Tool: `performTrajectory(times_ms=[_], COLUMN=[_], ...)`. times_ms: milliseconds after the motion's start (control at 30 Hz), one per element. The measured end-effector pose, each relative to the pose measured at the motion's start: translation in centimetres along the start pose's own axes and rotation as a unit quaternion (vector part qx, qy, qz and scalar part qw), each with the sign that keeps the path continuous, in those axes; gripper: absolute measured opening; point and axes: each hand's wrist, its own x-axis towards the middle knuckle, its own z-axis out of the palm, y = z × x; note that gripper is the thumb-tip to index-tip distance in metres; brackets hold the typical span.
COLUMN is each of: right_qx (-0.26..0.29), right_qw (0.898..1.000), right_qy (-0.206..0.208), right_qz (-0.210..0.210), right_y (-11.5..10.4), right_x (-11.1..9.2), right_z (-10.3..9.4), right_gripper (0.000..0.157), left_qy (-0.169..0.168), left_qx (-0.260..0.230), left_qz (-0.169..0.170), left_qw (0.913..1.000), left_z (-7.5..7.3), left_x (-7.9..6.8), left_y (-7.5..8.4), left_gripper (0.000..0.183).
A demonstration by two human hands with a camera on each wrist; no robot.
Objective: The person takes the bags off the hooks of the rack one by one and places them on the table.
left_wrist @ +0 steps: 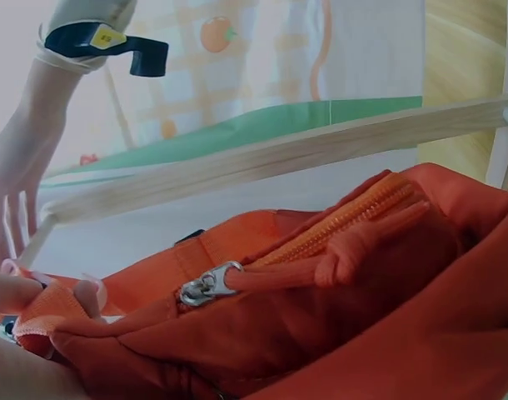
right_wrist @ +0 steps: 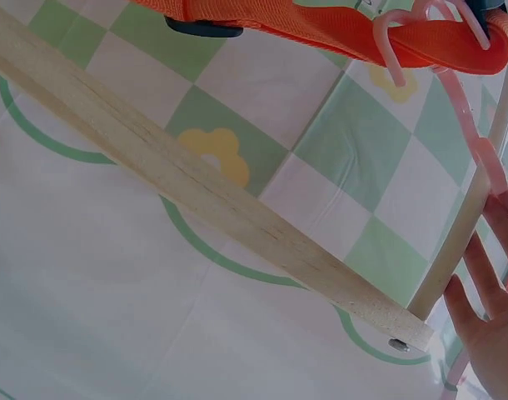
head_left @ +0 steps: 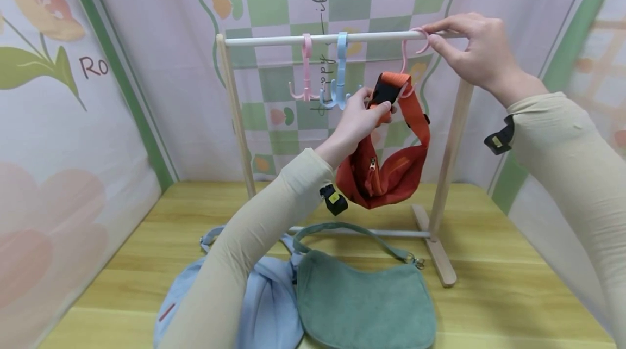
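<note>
An orange-red waist bag hangs by its orange strap from the lower prongs of a pink hook. My left hand grips the strap at its black buckle. The hook's curved top sits at the white rail, where my right hand pinches it between thumb and forefinger; its other fingers are spread in the right wrist view. The bag's zipper pull and knotted cord show close up in the left wrist view.
Another pink hook and a blue hook hang left on the rail. Wooden posts support the rack. On the wooden table lie a green shoulder bag and a light blue bag, partly behind my left forearm.
</note>
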Motion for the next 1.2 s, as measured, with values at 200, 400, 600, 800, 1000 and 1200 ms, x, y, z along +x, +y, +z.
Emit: performTrajectory(times_ms=[200, 400, 600, 800, 1000, 1200], right_qx=[-0.004, -0.015, -0.013, -0.01, 0.0, -0.002], right_qw=[1.0, 1.0, 1.0, 1.0, 1.0, 1.0], right_qy=[0.003, 0.01, 0.016, 0.007, 0.005, 0.005], right_qz=[-0.004, -0.011, -0.009, -0.008, -0.004, -0.003], right_y=[-0.1, 0.1, 0.0, -0.1, -0.2, -0.2], right_x=[0.0, 0.1, 0.1, 0.1, 0.0, 0.0], right_z=[-0.1, 0.0, 0.0, -0.1, -0.2, -0.2], right_gripper=[0.031, 0.03, 0.029, 0.031, 0.032, 0.032], left_qy=[-0.003, -0.009, -0.008, -0.027, -0.036, -0.031], left_qx=[0.014, 0.047, 0.09, 0.059, 0.047, 0.049], left_qz=[0.0, 0.0, -0.003, 0.002, 0.003, 0.014], left_qw=[0.9999, 0.9989, 0.9959, 0.9979, 0.9982, 0.9982], left_z=[-0.1, -0.5, -0.7, -0.7, -0.6, -0.6], left_x=[0.2, 0.6, 1.1, 1.3, 1.5, 1.7], left_y=[0.6, 1.2, 1.9, 2.5, 2.8, 2.9], left_gripper=[0.018, 0.02, 0.022, 0.023, 0.021, 0.019])
